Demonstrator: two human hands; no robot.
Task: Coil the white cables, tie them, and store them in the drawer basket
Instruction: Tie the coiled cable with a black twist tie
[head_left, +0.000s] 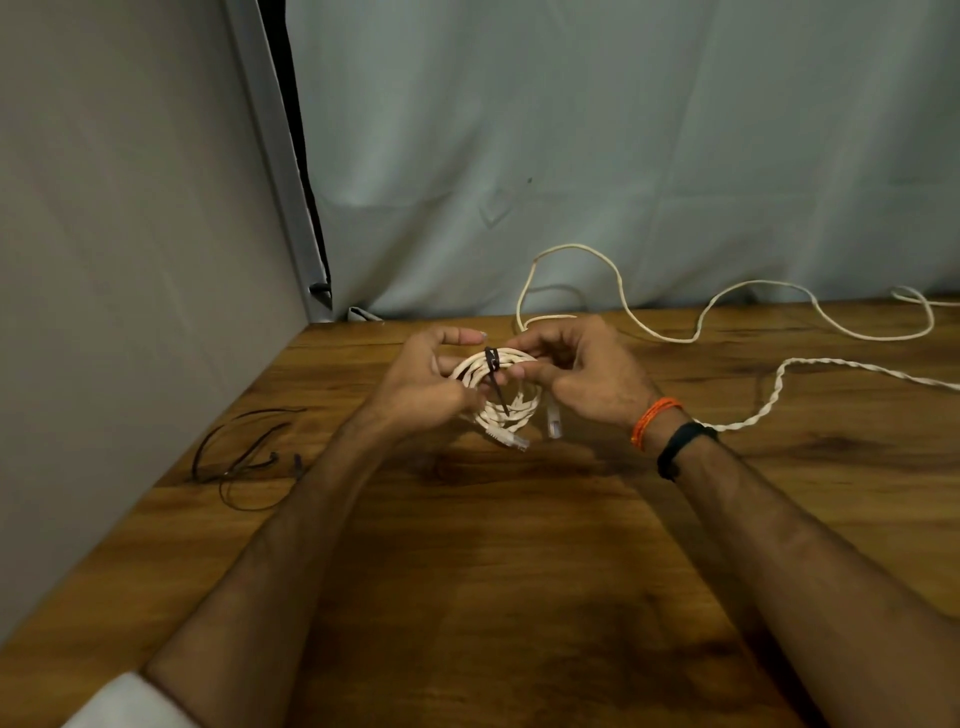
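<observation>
A small coil of white cable (511, 408) hangs between both hands above the wooden table (467, 571). A black tie (493, 371) is wrapped round the top of the coil, its tail pointing down across the loops. My left hand (426, 379) grips the coil's left side. My right hand (587, 371) pinches the coil just right of the tie. Two clear plugs dangle below the coil. A loose white cable (660, 332) snakes along the table's back edge. A twisted white cable (779, 387) lies to the right. No drawer basket shows.
Several thin black ties (244, 457) lie on the table at the left, near a grey wall panel (130, 260). A pale cloth backdrop (623, 156) hangs behind the table. My right wrist wears an orange thread and a black band.
</observation>
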